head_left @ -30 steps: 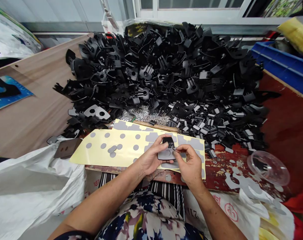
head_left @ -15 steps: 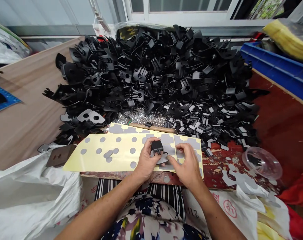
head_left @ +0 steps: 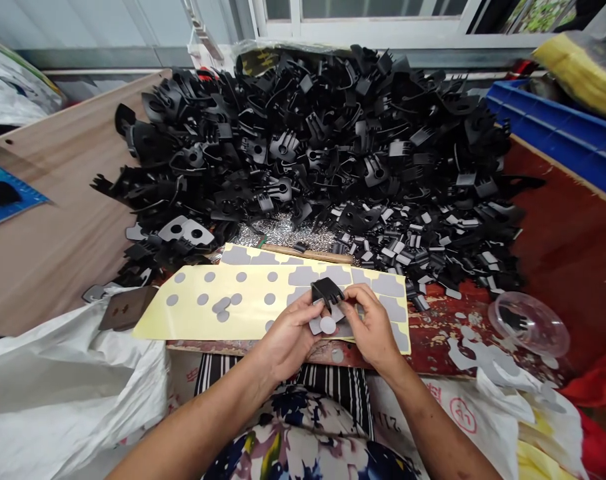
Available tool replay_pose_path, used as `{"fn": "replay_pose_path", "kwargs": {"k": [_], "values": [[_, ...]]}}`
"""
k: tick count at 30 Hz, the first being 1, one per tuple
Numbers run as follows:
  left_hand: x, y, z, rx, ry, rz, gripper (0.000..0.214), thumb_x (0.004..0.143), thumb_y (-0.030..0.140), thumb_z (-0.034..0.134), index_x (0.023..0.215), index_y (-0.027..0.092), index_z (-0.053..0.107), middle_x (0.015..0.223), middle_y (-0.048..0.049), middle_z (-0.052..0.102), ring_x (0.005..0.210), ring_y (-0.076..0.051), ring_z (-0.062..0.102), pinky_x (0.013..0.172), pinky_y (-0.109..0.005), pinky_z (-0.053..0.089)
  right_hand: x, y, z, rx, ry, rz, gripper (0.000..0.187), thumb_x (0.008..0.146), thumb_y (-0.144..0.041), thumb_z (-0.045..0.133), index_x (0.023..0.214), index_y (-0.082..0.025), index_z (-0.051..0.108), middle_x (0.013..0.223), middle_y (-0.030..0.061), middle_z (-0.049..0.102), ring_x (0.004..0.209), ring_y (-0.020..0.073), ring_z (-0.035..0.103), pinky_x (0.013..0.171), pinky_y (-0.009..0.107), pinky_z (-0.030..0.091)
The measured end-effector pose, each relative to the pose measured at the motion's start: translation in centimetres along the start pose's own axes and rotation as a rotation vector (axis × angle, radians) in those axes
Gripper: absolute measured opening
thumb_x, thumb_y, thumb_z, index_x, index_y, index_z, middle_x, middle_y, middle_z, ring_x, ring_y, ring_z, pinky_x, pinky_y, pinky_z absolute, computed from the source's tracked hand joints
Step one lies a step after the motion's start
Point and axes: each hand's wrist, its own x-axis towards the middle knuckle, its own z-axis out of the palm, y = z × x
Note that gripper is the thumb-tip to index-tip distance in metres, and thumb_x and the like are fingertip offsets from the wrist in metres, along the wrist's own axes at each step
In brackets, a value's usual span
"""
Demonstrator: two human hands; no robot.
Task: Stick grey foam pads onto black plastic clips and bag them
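A black plastic clip (head_left: 327, 291) with a pronged edge is gripped in my left hand (head_left: 289, 339), tilted above the sheets. On its lower, grey-faced part shows a pale round pad (head_left: 327, 325). My right hand (head_left: 375, 330) is closed at the clip's right side, thumb and fingertips pinched against its edge; whether a small piece sits between them is hidden. Under both hands lies a yellow backing sheet (head_left: 155, 321) bearing grey round pads and larger shaped grey pads. Another sheet (head_left: 400, 320) of shaped pads lies partly beneath it on the right.
Black plastic clips form a large pile (head_left: 303, 140) behind the sheets. Small grey-topped black pieces (head_left: 397, 247) and shiny metal bits (head_left: 287, 230) lie before it. A wooden strip (head_left: 307, 255) borders the sheets. At right are a clear plastic bowl (head_left: 543, 327) and a blue crate (head_left: 557, 127).
The clip has turned in my left hand, so its pronged edge faces right and the round pad shows. My right fingers have moved up against the clip's side. The view shifted slightly.
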Motion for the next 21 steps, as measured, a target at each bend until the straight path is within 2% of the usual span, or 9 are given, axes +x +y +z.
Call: {"fn": "replay_pose_path", "kwargs": {"k": [3, 6, 9, 11, 13, 15, 17, 19, 21], "values": [[-0.3, 0.4, -0.1, 0.039, 0.027, 0.098, 0.031, 0.078, 0.021, 0.086, 0.107, 0.016, 0.075, 0.094, -0.0057, 0.072, 0.082, -0.014, 0.064, 0.08, -0.026, 0.054, -0.2, -1.7, -0.3, -0.236, -0.051, -0.183, 0.013, 0.101, -0.025, 0.057, 0.104, -0.026, 0.069, 0.123, 0.0076, 0.064, 0.119, 0.029, 0.056, 0.102, 0.049, 0.043], [-0.6, 1.5, -1.3, 0.07, 0.054, 0.113, 0.032, 0.075, 0.018, 0.086, 0.106, 0.015, 0.076, 0.1, -0.0079, 0.075, 0.082, -0.015, 0.066, 0.081, -0.027, 0.055, -0.6, -3.5, -0.3, -0.303, -0.078, -0.325, 0.008, 0.098, -0.02, 0.063, 0.1, -0.027, 0.066, 0.124, 0.005, 0.066, 0.122, 0.0295, 0.055, 0.109, 0.054, 0.037], [-1.1, 4.1, -3.5, 0.087, 0.262, 0.254, 0.03, 0.076, 0.015, 0.083, 0.105, 0.018, 0.075, 0.097, -0.0055, 0.075, 0.082, -0.016, 0.067, 0.082, -0.031, 0.058, -0.8, -4.1, 0.3, -0.222, -0.078, -0.317, 0.012, 0.1, -0.016, 0.057, 0.097, -0.026, 0.063, 0.119, 0.0045, 0.067, 0.118, 0.0272, 0.056, 0.106, 0.052, 0.04], [-1.8, 6.3, -5.0, 0.093, 0.459, 0.392, 0.029, 0.075, 0.013, 0.081, 0.103, 0.019, 0.075, 0.093, -0.0025, 0.073, 0.084, -0.016, 0.066, 0.081, -0.033, 0.061, -0.7, -3.6, 1.3, -0.262, -0.181, -0.266, 0.015, 0.1, -0.014, 0.055, 0.094, -0.025, 0.063, 0.117, 0.0051, 0.066, 0.114, 0.0271, 0.057, 0.101, 0.051, 0.043], [-2.7, 8.1, -6.0, 0.15, 0.574, 0.439, 0.029, 0.073, 0.016, 0.084, 0.1, 0.018, 0.075, 0.091, -0.0019, 0.071, 0.083, -0.016, 0.066, 0.075, -0.03, 0.061, -0.7, -2.5, 2.8, -0.414, -0.299, -0.244, 0.016, 0.096, -0.01, 0.057, 0.089, -0.023, 0.064, 0.112, 0.007, 0.067, 0.108, 0.0279, 0.058, 0.099, 0.052, 0.043], [-3.7, 9.1, -6.3, 0.267, 0.566, 0.362, 0.036, 0.069, 0.021, 0.088, 0.103, 0.016, 0.076, 0.094, -0.0039, 0.072, 0.081, -0.017, 0.067, 0.067, -0.026, 0.059, -0.8, -1.4, 4.4, -0.569, -0.347, -0.25, 0.012, 0.091, -0.009, 0.061, 0.088, -0.021, 0.065, 0.113, 0.0103, 0.068, 0.104, 0.0292, 0.059, 0.097, 0.054, 0.045], [-4.5, 9.2, -6.2, 0.388, 0.472, 0.196, 0.046, 0.067, 0.027, 0.092, 0.108, 0.015, 0.076, 0.094, -0.0064, 0.074, 0.078, -0.018, 0.067, 0.062, -0.024, 0.057, -1.0, -0.7, 5.4, -0.667, -0.332, -0.271, 0.012, 0.089, -0.011, 0.067, 0.098, -0.02, 0.068, 0.125, 0.0146, 0.067, 0.107, 0.0317, 0.06, 0.098, 0.054, 0.047], [-4.9, 9.2, -6.2, 0.475, 0.371, 0.022, 0.05, 0.066, 0.031, 0.094, 0.109, 0.015, 0.076, 0.092, -0.008, 0.075, 0.075, -0.019, 0.069, 0.062, -0.025, 0.056, -1.1, -0.7, 5.6, -0.699, -0.3, -0.281, 0.038, 0.087, -0.014, 0.072, 0.124, -0.019, 0.066, 0.137, 0.0183, 0.062, 0.114, 0.0343, 0.06, 0.099, 0.054, 0.049], [-4.7, 10.1, -6.1, 0.562, 0.32, -0.095, 0.053, 0.064, 0.029, 0.096, 0.111, 0.016, 0.075, 0.096, -0.0103, 0.076, 0.076, -0.021, 0.07, 0.061, -0.026, 0.056, -0.8, -0.9, 5.1, -0.685, -0.296, -0.269, 0.075, 0.083, -0.017, 0.079, 0.152, -0.016, 0.049, 0.14, 0.0213, 0.06, 0.116, 0.0365, 0.061, 0.097, 0.054, 0.052]]}}
